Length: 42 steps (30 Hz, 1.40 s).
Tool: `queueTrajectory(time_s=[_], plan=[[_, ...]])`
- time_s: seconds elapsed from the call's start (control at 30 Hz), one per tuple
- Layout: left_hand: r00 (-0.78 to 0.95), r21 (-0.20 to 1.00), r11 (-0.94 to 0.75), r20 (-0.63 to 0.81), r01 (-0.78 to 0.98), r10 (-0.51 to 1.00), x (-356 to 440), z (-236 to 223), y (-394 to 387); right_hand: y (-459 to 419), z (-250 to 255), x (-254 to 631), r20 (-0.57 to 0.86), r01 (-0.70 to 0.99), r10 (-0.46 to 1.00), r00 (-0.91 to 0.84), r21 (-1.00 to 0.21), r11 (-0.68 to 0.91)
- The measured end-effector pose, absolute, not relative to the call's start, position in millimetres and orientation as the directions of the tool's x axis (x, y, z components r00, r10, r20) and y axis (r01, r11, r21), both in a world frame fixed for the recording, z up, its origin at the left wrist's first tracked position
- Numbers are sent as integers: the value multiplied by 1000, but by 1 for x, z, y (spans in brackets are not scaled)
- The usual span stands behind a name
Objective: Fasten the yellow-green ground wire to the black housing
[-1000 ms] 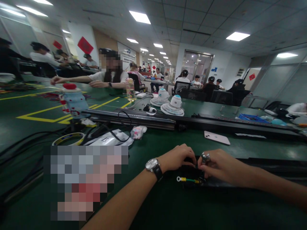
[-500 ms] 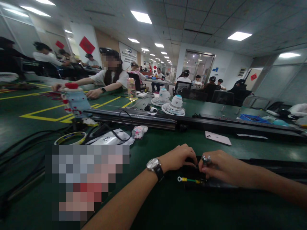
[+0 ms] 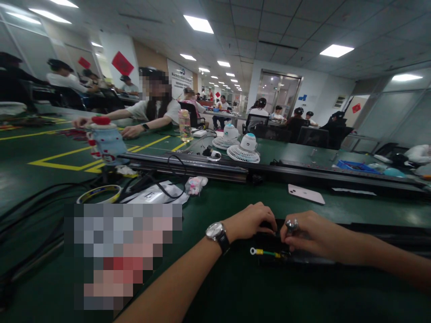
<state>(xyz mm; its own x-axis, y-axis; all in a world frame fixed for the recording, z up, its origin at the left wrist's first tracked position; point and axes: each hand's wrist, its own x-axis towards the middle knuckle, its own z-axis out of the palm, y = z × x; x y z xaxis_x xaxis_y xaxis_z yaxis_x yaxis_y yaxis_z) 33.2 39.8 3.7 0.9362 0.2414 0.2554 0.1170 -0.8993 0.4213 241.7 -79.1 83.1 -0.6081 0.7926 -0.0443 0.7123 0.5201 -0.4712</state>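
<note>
My left hand [image 3: 254, 221], with a watch at the wrist, bends its fingers down onto the left end of a long black profile [image 3: 380, 235]. Close on its right, my right hand [image 3: 311, 235] is closed, wearing a ring, its fingertips pressed together at the same end. Whatever sits between the fingertips is too small and dark to name. In front of the hands a short green wire [image 3: 269, 253] with a ring terminal and yellow sleeves sticks out over the profile's end.
Beyond my hands lies a pink phone [image 3: 305, 194]. Long black rails [image 3: 188, 167] cross the green table, with two white fans [image 3: 244, 149] behind. To the left are a tape roll [image 3: 99, 194], cables, a plastic bag [image 3: 156, 193] and a blue cup [image 3: 107, 141]. A co-worker [image 3: 158, 105] sits opposite.
My right hand has shifted very slightly to the right at the profile's end. The left hand stays in place, and the wire has barely moved.
</note>
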Motion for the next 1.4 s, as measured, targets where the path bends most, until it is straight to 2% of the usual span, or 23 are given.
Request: queueTrajectory(time_s=[0.43, 0.6, 0.93, 1.4], plan=[[933, 425, -899, 269, 106, 238, 33, -1, 41, -76, 86, 243, -63, 678, 754, -653, -493, 545], [936, 420, -902, 269, 97, 225, 34, 0, 41, -78, 85, 241, -83, 705, 774, -628, -482, 520], [945, 377, -917, 228, 135, 233, 30, 0, 32, -81, 73, 240, -106, 711, 804, -585, -543, 446], [949, 376, -918, 224, 125, 221, 29, -4, 35, -81, 64, 238, -169, 691, 805, -569, -630, 356]])
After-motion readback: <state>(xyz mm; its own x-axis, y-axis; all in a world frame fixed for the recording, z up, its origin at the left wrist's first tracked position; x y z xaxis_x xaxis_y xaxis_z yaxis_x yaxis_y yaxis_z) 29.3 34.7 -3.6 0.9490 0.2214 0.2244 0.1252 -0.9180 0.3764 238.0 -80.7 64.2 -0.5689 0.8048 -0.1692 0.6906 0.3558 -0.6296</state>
